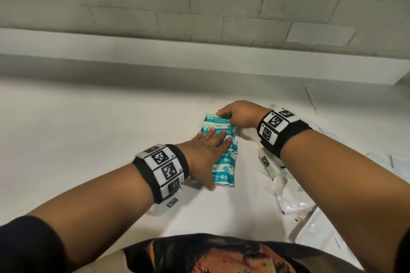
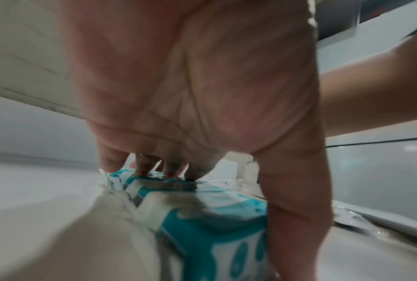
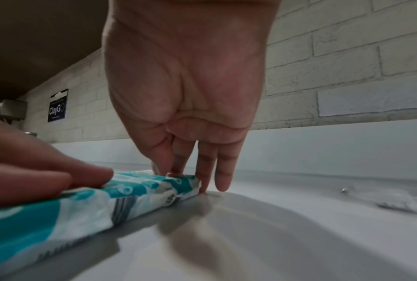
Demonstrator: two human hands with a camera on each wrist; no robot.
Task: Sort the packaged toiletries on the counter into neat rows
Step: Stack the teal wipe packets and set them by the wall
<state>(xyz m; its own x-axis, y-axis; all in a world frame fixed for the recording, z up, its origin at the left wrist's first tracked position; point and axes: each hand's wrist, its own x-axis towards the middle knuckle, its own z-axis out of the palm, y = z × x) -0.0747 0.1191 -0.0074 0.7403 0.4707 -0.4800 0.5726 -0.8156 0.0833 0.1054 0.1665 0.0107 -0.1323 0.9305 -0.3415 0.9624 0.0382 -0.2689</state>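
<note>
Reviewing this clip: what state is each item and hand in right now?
Mini wipes packets: lying flat, overlapping in one row.
Left hand: flat, pressing on the row.
Right hand: fingertips on the farthest packet, at its end.
Clear-wrapped items: loose, unsorted, right of the row.

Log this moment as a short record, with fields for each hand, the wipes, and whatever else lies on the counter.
left hand: flat, fingers straight, pressing down on the wipes packs
right hand: straight fingertips set against the far end of the row
wipes packs: teal and white, close together in one row on the counter
other: clear plastic packets, loose to the right of the row
</note>
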